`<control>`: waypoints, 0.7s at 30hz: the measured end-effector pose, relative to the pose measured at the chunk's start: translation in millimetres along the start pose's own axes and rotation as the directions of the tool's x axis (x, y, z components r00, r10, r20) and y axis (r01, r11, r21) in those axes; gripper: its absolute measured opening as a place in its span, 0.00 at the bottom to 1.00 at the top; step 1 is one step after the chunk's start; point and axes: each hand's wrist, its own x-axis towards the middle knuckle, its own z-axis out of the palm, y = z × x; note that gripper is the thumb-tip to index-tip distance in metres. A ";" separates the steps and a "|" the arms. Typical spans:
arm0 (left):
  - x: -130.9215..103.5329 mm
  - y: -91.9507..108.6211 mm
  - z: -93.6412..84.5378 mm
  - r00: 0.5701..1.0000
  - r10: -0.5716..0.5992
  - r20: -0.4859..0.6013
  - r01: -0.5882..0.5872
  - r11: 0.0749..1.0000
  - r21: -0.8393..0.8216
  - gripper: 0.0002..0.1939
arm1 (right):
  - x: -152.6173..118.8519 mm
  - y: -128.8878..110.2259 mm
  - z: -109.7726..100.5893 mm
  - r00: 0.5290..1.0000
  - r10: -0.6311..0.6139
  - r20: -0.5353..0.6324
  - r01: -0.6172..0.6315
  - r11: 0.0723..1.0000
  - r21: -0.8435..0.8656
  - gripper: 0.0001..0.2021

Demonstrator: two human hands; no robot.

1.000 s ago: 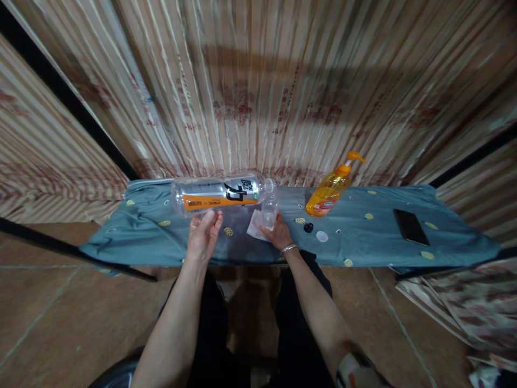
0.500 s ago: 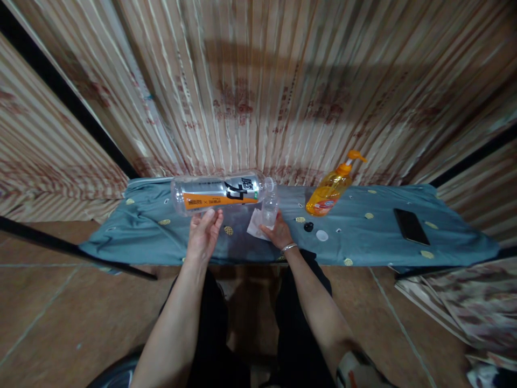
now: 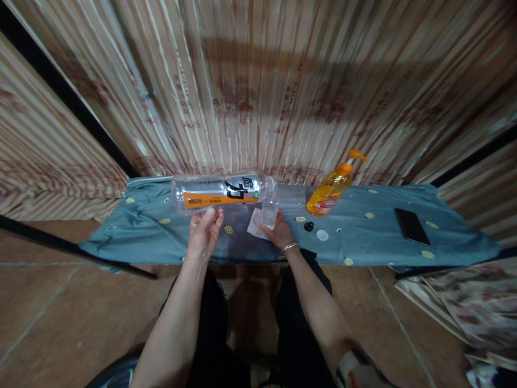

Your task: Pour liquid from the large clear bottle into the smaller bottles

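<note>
A large clear plastic bottle (image 3: 218, 193) with a silver and orange label lies level, its neck pointing right. My left hand (image 3: 205, 229) is under it, palm up with fingers curled, supporting it from below. The neck meets the mouth of a small clear plastic bottle (image 3: 270, 207) that stands roughly upright. Around that small bottle's lower part my right hand (image 3: 279, 230) is closed. A white tissue (image 3: 256, 225) lies beneath and beside it on the teal cloth. Whether any liquid passes between the bottles cannot be seen.
An orange pump bottle (image 3: 329, 188) of yellow liquid stands right of my hands. Near it lie a small black cap (image 3: 309, 226) and a white disc (image 3: 322, 235). A black phone (image 3: 412, 226) rests farther right on the cloth-covered table (image 3: 363, 245). A striped curtain (image 3: 258, 81) hangs behind.
</note>
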 end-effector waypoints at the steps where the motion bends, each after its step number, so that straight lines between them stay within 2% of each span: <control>1: -0.2 0.2 0.7 1.000 0.002 -0.002 -0.002 1.000 -0.002 0.23 | -0.1 -0.3 -0.1 1.000 -0.002 -0.005 0.002 1.000 -0.005 0.43; 14: 0.4 -0.6 -2.0 1.000 -0.013 -0.014 0.013 1.000 0.005 0.21 | -1.4 -3.5 -2.8 0.999 0.030 0.017 -0.030 1.000 -0.001 0.43; 21: 0.6 -0.1 -0.9 1.000 -0.019 -0.016 0.019 1.000 -0.006 0.23 | -1.2 -1.3 -1.9 1.000 -0.007 -0.013 0.007 1.000 -0.011 0.42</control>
